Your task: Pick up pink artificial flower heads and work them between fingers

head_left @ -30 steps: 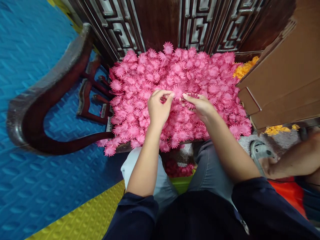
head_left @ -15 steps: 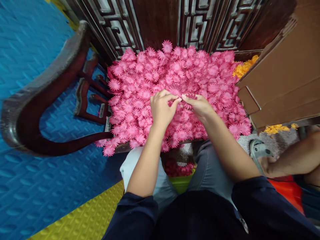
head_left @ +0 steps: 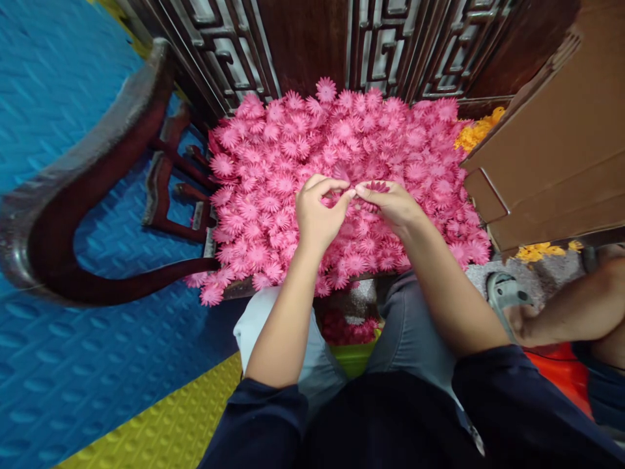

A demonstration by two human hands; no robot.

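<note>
Over the heap of pink artificial flowers (head_left: 273,189), my two hands meet with their fingertips almost touching. My left hand (head_left: 319,212) is closed in a pinch, thumb against fingers, at a pink flower piece (head_left: 340,171) that looks blurred just beyond the fingertips. A darker pink flower piece (head_left: 377,187) lies in my right hand (head_left: 396,207), its petals fanning out over the fingers. The right thumb and forefinger press together close to the left thumb tip. What sits exactly between the fingertips is too small to make out.
A dark curved wooden armrest (head_left: 53,195) stands left, over blue matting (head_left: 122,352). Carved wooden panels (head_left: 312,45) rise behind the flowers. At right are a cardboard box (head_left: 551,163), orange flowers (head_left: 478,130) and another person's leg (head_left: 566,306). A green container (head_left: 354,361) sits between my knees.
Both hands stay nearly in place. The pink piece at my left fingertips has tilted and blurred, and the darker piece in my right hand has turned slightly. My left fingers have shifted a little.
</note>
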